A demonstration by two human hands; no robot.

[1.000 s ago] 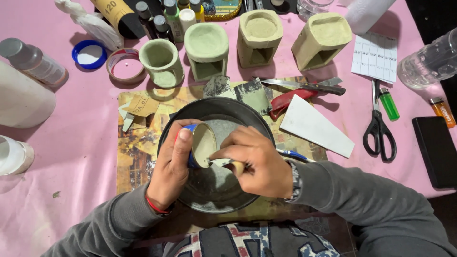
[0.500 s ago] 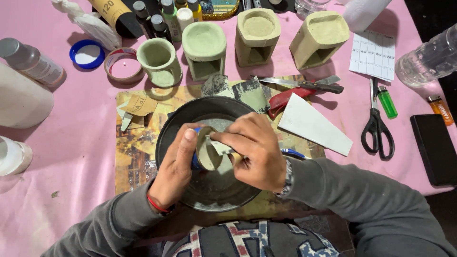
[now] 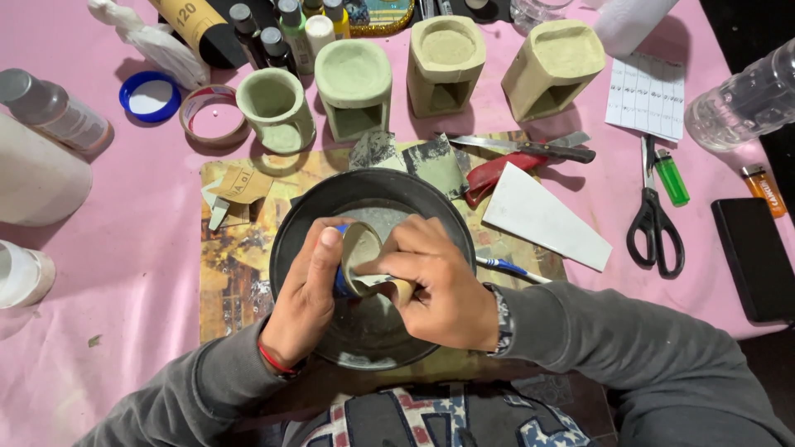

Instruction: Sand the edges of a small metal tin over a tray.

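Note:
Over a dark round pan [image 3: 302, 211] my left hand [image 3: 306, 294] grips a small round greenish clay piece [image 3: 360, 248], held tilted on its side. My right hand [image 3: 435, 285] presses a folded scrap of sandpaper [image 3: 396, 287] against the piece's lower edge. Both hands hover inside the pan's rim. Grey dust covers the pan's bottom. Something blue shows between the left fingers and the piece; I cannot tell what it is.
Several pale green clay vessels [image 3: 356, 83] stand in a row behind the pan. A knife [image 3: 530, 149], red-handled tool [image 3: 493, 174], white wedge [image 3: 542, 219], scissors [image 3: 654, 219], green lighter [image 3: 671, 178], phone [image 3: 758, 257] lie right. Bottles [image 3: 50, 112], tape roll [image 3: 211, 116], blue lid [image 3: 149, 95] lie left.
My right hand has shifted slightly over the clay piece with the sandpaper, and the piece has turned a little in my left hand. The pan stays in place.

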